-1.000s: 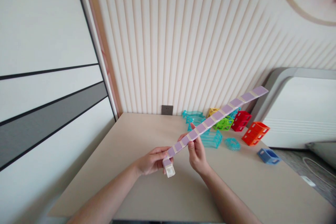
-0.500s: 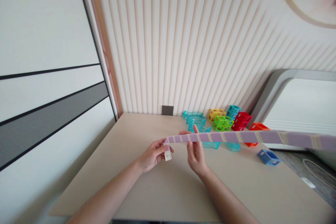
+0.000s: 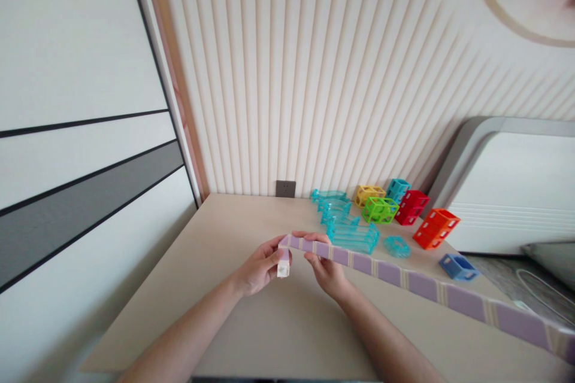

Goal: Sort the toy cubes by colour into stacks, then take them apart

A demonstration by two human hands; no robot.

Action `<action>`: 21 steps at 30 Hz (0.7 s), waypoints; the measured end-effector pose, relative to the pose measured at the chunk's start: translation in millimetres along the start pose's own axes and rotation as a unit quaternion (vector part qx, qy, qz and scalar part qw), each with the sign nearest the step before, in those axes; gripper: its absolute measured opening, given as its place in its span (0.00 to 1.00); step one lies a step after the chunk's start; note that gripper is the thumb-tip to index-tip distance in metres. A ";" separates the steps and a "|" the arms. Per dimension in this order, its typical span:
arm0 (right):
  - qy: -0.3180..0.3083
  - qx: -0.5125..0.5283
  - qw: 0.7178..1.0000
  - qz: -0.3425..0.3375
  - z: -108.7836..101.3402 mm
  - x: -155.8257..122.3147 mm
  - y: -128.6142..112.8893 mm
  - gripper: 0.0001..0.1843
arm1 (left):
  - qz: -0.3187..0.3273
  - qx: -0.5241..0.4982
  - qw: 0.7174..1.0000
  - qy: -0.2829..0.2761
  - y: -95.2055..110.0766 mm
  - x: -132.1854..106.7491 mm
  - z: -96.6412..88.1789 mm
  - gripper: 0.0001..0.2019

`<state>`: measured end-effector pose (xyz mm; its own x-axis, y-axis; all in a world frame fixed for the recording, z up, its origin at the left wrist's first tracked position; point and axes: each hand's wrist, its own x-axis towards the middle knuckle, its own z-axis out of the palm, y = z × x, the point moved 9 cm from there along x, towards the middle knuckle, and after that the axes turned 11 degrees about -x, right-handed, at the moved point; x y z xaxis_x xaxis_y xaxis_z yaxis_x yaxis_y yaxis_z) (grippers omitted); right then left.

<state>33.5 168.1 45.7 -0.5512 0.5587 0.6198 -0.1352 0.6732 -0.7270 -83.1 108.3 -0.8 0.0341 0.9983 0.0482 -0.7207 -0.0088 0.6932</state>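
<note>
A long, straight snake twist puzzle (image 3: 362, 263), purple with cream bands, runs from the middle of the view down to the right edge. Its near-left end bends sharply downward and finishes in a whitish square face. My left hand (image 3: 260, 266) is closed around that bent end, thumb in front and fingers behind. A little to the right, my right hand (image 3: 327, 269) grips the straight part, with its thumb below and fingers along the far side. The far end of the puzzle is out of frame, blurred near the edge.
On the beige table (image 3: 224, 335), clear teal track-like pieces (image 3: 353, 235) and a teal ring (image 3: 397, 246) lie at the back right. Near them stand yellow (image 3: 369, 194), green (image 3: 380, 210), teal (image 3: 398, 190), red (image 3: 412, 207), orange (image 3: 436, 228) and blue (image 3: 459, 267) block frames. A ribbed wall rises behind.
The puzzle's long part has swung downward on the right, uncovering the orange block. My right hand's raised fingers have closed around it, slightly further left. The left hand has barely moved.
</note>
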 end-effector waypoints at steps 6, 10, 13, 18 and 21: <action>0.035 0.024 0.999 0.017 -1.8 3.1 3.8 0.15 | -0.023 0.031 0.999 -0.023 -2.7 -0.9 7.4 0.35; 0.033 0.026 0.999 0.012 -2.2 0.4 5.0 0.15 | -0.016 0.021 1.000 -0.009 -0.6 -0.1 6.4 0.35; 0.038 0.018 0.999 -0.004 -4.0 -2.4 2.8 0.15 | 0.001 -0.002 1.000 -0.001 1.6 0.9 4.8 0.33; 0.073 -0.013 0.996 -0.039 -6.3 -2.0 -13.4 0.15 | -0.037 -0.053 0.998 -0.009 -7.1 -1.7 4.9 0.26; 0.078 -0.022 0.996 -0.048 -5.2 -0.4 -18.3 0.14 | -0.038 -0.069 0.997 -0.013 -9.8 -1.9 3.3 0.23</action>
<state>40.4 158.1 60.2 -0.4016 0.5575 0.7265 -0.1436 0.7452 -0.6512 -73.8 106.2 -5.3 0.1090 0.9939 0.0184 -0.8036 0.0772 0.5901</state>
